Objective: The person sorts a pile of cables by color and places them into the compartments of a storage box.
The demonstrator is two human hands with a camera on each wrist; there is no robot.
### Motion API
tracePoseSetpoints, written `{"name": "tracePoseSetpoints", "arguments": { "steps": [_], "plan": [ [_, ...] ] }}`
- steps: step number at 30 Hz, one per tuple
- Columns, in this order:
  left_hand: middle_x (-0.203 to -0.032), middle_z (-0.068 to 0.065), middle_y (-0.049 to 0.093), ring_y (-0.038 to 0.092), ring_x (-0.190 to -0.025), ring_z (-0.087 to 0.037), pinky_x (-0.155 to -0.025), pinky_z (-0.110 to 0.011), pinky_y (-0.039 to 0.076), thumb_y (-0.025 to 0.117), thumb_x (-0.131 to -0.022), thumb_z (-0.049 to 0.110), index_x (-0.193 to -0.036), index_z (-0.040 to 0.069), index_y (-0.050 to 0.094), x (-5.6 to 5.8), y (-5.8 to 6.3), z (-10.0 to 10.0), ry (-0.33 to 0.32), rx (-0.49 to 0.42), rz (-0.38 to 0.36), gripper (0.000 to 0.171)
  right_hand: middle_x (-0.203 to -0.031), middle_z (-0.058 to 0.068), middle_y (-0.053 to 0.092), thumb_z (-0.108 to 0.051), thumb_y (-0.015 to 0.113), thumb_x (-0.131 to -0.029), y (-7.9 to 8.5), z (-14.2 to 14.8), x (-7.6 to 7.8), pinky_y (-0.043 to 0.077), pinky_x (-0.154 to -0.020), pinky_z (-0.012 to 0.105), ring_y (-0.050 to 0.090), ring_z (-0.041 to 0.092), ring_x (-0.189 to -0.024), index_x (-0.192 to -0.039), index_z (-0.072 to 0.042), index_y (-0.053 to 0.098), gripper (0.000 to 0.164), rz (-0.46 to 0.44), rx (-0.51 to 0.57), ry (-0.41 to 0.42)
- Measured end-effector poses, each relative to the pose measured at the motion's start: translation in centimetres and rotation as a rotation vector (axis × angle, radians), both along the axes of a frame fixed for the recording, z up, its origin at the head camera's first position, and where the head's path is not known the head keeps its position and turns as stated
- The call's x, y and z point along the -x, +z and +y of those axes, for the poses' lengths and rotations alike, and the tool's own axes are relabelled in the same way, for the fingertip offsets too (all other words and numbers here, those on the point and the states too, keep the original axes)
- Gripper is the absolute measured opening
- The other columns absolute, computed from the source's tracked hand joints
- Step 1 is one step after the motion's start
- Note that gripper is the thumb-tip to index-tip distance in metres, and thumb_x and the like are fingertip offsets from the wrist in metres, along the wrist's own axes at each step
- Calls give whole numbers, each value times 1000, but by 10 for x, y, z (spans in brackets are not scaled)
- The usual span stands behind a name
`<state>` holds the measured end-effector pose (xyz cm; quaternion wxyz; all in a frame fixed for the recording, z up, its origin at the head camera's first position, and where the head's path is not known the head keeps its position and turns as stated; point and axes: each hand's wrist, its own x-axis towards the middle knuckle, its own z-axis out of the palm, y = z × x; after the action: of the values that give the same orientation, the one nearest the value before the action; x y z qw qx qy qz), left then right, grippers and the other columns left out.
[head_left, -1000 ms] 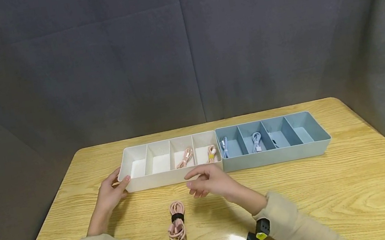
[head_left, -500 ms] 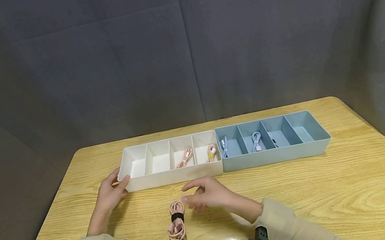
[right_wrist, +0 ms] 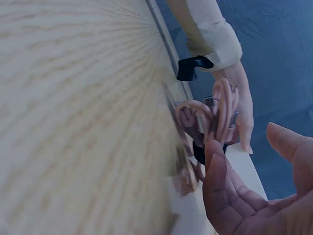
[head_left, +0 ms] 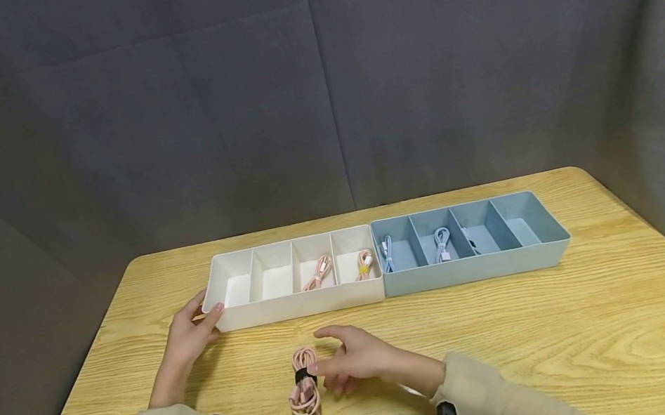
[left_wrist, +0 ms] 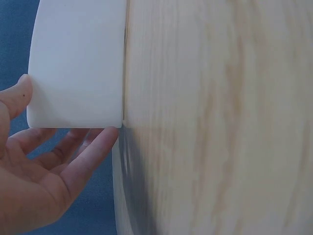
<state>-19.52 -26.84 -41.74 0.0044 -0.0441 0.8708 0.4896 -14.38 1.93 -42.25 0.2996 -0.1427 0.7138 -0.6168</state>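
A pink charging cable (head_left: 305, 401), coiled and bound with a black strap (head_left: 301, 375), lies on the table in the head view. My right hand (head_left: 359, 358) is just right of it, fingers spread, thumb tip over the strap; whether it touches is unclear. The right wrist view shows the same coiled cable (right_wrist: 225, 110) beside the fingertips. At the left end of the white divided box (head_left: 301, 304), my left hand (head_left: 189, 335) holds the near corner, thumb at the rim. In the left wrist view its fingers (left_wrist: 93, 159) lie against the end wall.
Right against the white box stands a blue divided box (head_left: 475, 269), with blue cables (head_left: 443, 245) in some compartments. Pink cables (head_left: 318, 273) lie in the white box's two right compartments. Behind the wooden table (head_left: 609, 310) hangs a grey curtain (head_left: 317, 96).
My right hand has come down from the white box's front toward me and slightly left, to the coiled pink cable. The left hand stays at the box corner.
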Motion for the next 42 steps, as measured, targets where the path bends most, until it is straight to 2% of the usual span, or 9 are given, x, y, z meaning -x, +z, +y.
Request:
{"name": "tracePoseSetpoints", "arguments": {
  "steps": [10, 19, 26, 30, 37, 42],
  "plan": [
    [-125, -30, 40, 47, -111, -44, -76, -37, 53, 49, -95, 30, -142, -3, 23, 0, 0, 0, -2, -8, -4, 64, -71, 20, 64, -23, 66, -85, -5, -8, -7, 53, -46, 35, 59, 18, -48, -140, 1, 25, 73, -87, -11, 23],
    [-124, -30, 41, 48, -109, -43, -75, -35, 53, 49, -95, 27, -141, -4, 24, 0, -1, 0, 6, 0, 3, 61, -64, 19, 63, -26, 65, -86, -11, -19, -9, 51, -40, 33, 56, 16, -43, -144, -1, 17, 79, -79, -48, 4],
    [-124, -30, 41, 48, -109, -43, -76, -36, 53, 49, -95, 25, -141, -3, 24, 0, 0, 0, 4, -7, 1, 60, -62, 15, 62, -26, 63, -87, -11, -24, -8, 50, -39, 31, 55, 15, -41, -143, 1, 17, 78, -83, -60, -10],
    [-123, -29, 41, 48, -109, -42, -76, -36, 53, 49, -95, 24, -142, -3, 23, 0, 0, 0, 5, -13, 0, 59, -60, 14, 62, -21, 64, -86, -10, -26, -9, 48, -37, 29, 53, 15, -39, -140, 0, 24, 71, -73, -64, -14],
    [-123, -30, 41, 48, -109, -43, -77, -36, 53, 48, -95, 27, -142, -4, 23, -1, 1, 1, -1, -4, 3, 62, -59, 12, 61, -10, 64, -84, -9, -29, -11, 49, -37, 28, 52, 14, -39, -125, -3, 43, 47, -59, -44, -29],
    [-123, -30, 40, 48, -109, -43, -77, -37, 53, 48, -95, 28, -142, -4, 22, -1, 1, 1, -9, -17, 2, 62, -60, 11, 60, -7, 63, -83, -10, -29, -10, 48, -37, 26, 52, 14, -39, -118, -4, 47, 38, -45, -37, -41]
  ]
}}
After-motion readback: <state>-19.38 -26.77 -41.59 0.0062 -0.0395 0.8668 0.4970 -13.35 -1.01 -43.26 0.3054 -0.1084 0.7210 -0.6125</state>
